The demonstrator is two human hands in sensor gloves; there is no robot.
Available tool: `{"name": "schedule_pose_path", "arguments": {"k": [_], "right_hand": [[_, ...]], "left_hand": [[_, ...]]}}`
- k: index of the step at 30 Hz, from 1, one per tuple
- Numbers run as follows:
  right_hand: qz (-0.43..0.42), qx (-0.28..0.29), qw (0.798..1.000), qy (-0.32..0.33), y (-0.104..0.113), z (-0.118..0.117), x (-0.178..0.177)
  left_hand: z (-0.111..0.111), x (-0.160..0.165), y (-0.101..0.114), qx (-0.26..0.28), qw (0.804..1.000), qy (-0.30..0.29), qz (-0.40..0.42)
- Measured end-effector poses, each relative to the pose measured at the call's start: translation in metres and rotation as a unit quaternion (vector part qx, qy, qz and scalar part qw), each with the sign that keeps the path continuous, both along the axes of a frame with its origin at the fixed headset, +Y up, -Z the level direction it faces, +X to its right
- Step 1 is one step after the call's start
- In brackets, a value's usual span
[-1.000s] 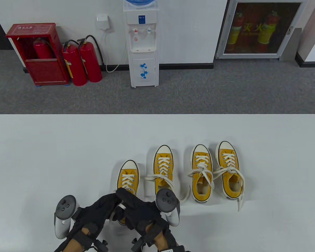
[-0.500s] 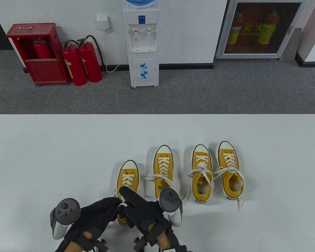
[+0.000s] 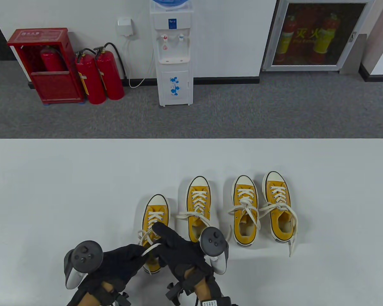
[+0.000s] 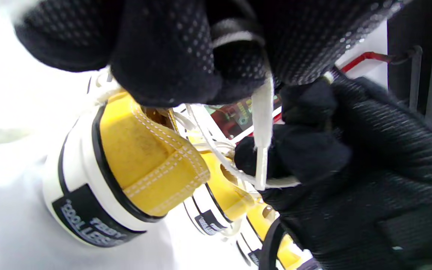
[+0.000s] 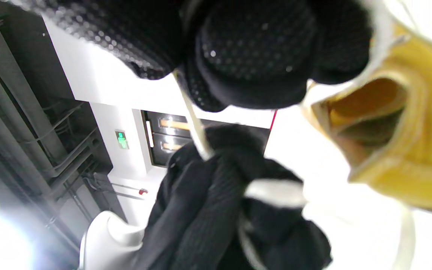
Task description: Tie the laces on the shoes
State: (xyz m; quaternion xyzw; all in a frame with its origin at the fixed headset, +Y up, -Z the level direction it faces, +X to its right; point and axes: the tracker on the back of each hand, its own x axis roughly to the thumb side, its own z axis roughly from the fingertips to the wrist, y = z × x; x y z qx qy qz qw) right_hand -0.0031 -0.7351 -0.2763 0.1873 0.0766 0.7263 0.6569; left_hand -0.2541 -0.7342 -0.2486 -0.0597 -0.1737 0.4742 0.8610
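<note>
Several yellow sneakers with white laces stand in a row on the white table [image 3: 67, 191]. Both hands work over the heel end of the leftmost shoe [image 3: 155, 212]. My left hand [image 3: 127, 259] pinches a white lace [image 3: 150, 249] that runs across to my right hand [image 3: 175, 247], which also pinches the lace. In the left wrist view the lace end [image 4: 263, 123] hangs from my left fingers [image 4: 171, 63] above the shoe's heel [image 4: 126, 168]. In the right wrist view a lace strand [image 5: 195, 125] runs from my right fingers [image 5: 253, 52] to the other glove.
Three more yellow sneakers stand to the right: one with loose laces [image 3: 198, 207], and a pair [image 3: 245, 210] [image 3: 279, 207] with laces spread out. Beyond the table's far edge are fire extinguishers [image 3: 99, 76] and a water dispenser [image 3: 174, 54].
Both hands have drawn apart a little and lifted the lace; a taut white strand now shows between them. The right hand has shifted right and forward over the shoe.
</note>
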Motion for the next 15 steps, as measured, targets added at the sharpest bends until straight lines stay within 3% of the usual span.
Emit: {"name": "schedule_pose_path", "arguments": {"k": [6, 11, 15], "right_hand": [[0.072, 0.033, 0.995, -0.054, 0.000, -0.002, 0.010], [0.172, 0.084, 0.976, -0.104, 0.004, 0.003, 0.010], [0.198, 0.110, 0.965, -0.132, 0.008, 0.008, 0.011]], "left_hand": [[-0.001, -0.003, -0.003, -0.034, 0.998, 0.001, 0.060], [-0.002, -0.009, -0.006, -0.047, 0.995, 0.029, 0.084], [-0.002, -0.013, -0.009, -0.060, 0.992, 0.050, 0.103]]}}
